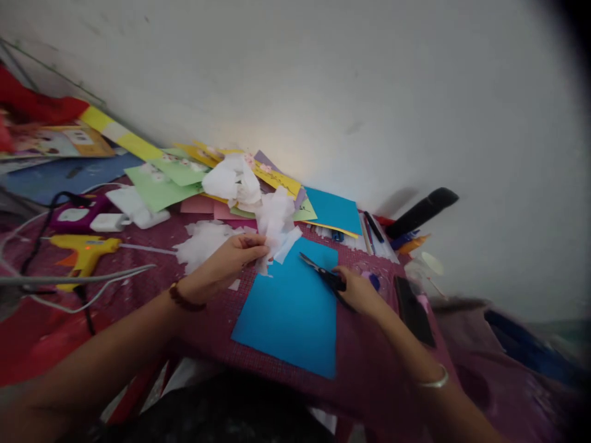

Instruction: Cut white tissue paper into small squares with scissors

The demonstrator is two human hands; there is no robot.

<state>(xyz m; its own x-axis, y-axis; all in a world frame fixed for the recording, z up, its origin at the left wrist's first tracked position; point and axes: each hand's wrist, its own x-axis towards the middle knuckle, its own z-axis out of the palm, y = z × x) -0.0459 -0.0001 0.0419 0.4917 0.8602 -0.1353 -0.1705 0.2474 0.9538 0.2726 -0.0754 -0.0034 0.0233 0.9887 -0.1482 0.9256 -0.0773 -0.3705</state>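
Note:
My left hand (244,255) pinches a thin white tissue paper piece (277,221) between thumb and fingertips, above the upper left part of a blue sheet of paper (295,314). In my right hand (360,289) is a pair of dark-handled scissors (325,274), its blades pointing left toward the white piece but apart from it. The blue sheet lies flat on the table below both hands. Behind my left hand, a heap of white tissue scraps (203,243) rests on the table. Another crumpled white tissue (233,178) lies on top of the cards behind.
Left on the maroon tablecloth (203,332) lie a yellow glue gun (85,252), its cables and a purple power strip (76,215). Green and yellow cards (166,184) pile up at the back. A dark phone (413,311) lies at right, pens (373,227) behind it.

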